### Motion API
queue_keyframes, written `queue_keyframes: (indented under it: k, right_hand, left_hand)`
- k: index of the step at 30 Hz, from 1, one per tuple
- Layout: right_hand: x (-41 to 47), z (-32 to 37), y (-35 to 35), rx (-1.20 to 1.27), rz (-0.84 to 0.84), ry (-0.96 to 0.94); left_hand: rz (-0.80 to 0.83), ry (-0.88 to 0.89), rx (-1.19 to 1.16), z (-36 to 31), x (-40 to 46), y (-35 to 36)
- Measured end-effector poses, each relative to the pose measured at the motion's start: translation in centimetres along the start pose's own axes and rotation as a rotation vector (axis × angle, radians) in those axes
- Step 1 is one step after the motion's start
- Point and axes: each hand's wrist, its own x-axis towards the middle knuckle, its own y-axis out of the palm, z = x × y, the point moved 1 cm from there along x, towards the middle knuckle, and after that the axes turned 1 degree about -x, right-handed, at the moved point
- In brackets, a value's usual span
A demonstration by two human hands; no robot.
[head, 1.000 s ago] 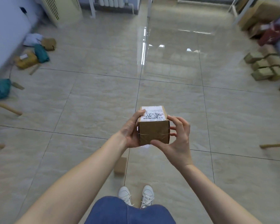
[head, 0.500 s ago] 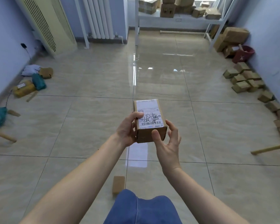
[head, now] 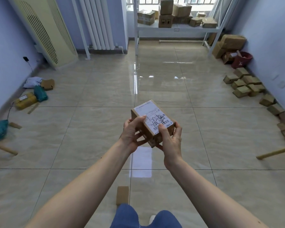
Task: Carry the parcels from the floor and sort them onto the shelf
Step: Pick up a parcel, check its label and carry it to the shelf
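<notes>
I hold a small brown cardboard parcel (head: 150, 116) with a white shipping label on top, at chest height over the tiled floor. My left hand (head: 132, 133) grips its left side, thumb on the label. My right hand (head: 170, 138) grips its near right corner, thumb on the barcode. The parcel is turned at an angle. At the far end of the room stands a white metal shelf (head: 178, 28) carrying several cardboard boxes. Another small brown parcel (head: 122, 194) lies on the floor near my legs.
Several brown boxes (head: 244, 84) line the right wall, with a red bucket (head: 241, 60) and larger boxes (head: 229, 42) behind. Soft bags (head: 34, 93) lie along the left wall. A cream air conditioner (head: 43, 30) and radiator (head: 97, 22) stand far left. A wooden stick (head: 275, 152) lies right.
My head has lifted, bringing the shelf fully into view. The parcel has rotated in my hands to an angle, and my right thumb has moved onto the label.
</notes>
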Motion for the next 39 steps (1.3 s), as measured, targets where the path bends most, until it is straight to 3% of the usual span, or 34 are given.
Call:
queue_keyframes:
  k: [12, 23, 32, 39]
  right_hand:
    - [2.3, 3.4, -1.5, -0.135, 0.173, -0.049]
    - [0.7, 4.0, -0.5, -0.097, 0.138, 0.023]
    - [1.4, 5.5, -1.5, -0.156, 0.143, 0.022]
    - [1.6, 6.5, -1.9, -0.235, 0.243, 0.040]
  left_hand:
    - [-0.003, -0.061, 0.187, -2.5, 0.0, -0.1]
    - [-0.113, 0.087, 0.029, -1.2, -1.0, 0.6]
    - [0.049, -0.051, 0.131, -2.3, -1.7, -0.3]
    - [0.051, -0.052, 0.154, -2.5, -1.8, -0.3]
